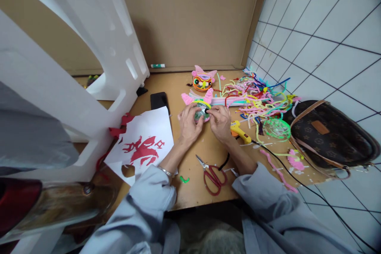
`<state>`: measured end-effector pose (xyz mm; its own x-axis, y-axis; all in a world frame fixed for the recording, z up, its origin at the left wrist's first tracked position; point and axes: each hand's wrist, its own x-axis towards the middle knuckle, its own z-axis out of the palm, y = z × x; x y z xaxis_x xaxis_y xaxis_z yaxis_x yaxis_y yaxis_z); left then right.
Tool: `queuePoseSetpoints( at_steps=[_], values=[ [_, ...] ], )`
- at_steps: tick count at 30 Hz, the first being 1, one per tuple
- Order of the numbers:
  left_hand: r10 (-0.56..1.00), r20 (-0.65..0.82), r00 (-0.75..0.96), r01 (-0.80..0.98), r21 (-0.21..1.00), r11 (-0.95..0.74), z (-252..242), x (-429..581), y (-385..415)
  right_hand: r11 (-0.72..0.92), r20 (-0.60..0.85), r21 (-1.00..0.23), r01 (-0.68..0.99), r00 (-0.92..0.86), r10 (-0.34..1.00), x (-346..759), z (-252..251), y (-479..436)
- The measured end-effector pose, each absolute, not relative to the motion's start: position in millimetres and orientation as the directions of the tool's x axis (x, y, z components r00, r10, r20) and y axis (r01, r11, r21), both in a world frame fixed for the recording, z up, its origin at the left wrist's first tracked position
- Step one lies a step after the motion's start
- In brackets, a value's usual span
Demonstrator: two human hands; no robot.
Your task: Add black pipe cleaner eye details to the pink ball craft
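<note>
A small pipe-cleaner animal head (202,105), with pink fuzzy ears, a yellow strip and a clear greenish round front, sits between my hands. My left hand (189,122) is closed around its left side, thumb at the lower edge. The fingers of my right hand (219,123) pinch a small black fuzzy piece (206,110) against its front. Just behind stands a colourful pipe-cleaner animal head (203,82) with big eyes and pink ears. A yellow glue gun (240,131) lies right of my right hand. Below my hands are red-handled scissors (212,178).
Loose pipe cleaners (258,99) are heaped at right, near a brown handbag (333,135). White paper with red cut-outs (143,147) and a black phone (160,101) lie left. The glue gun's black cord (285,162) crosses the right side. A tiled wall (324,39) bounds the right.
</note>
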<state>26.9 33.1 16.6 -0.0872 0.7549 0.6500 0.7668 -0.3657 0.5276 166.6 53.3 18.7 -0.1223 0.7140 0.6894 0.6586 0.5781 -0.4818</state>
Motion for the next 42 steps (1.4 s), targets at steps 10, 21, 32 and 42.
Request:
queuePoseSetpoints(
  at_steps=[10, 21, 32, 42],
  values=[
    [0.751, 0.655, -0.082, 0.732, 0.551, -0.401, 17, 26, 33, 0.614, 0.714, -0.512, 0.601, -0.1, 0.693, 167, 21, 54],
    [0.726, 0.681, -0.096, 0.763, 0.518, -0.386, 15, 24, 34, 0.604, 0.748, -0.617, 0.505, 0.138, 0.649, 181, 39, 55],
    [0.731, 0.675, -0.1, 0.764, 0.523, -0.379, 11, 21, 37, 0.495, 0.665, -0.743, 0.449, 0.423, 0.615, 198, 43, 63],
    [0.719, 0.691, -0.081, 0.728, 0.533, -0.431, 10, 19, 39, 0.509, 0.625, -0.775, 0.373, 0.335, 0.705, 193, 41, 61]
  ],
)
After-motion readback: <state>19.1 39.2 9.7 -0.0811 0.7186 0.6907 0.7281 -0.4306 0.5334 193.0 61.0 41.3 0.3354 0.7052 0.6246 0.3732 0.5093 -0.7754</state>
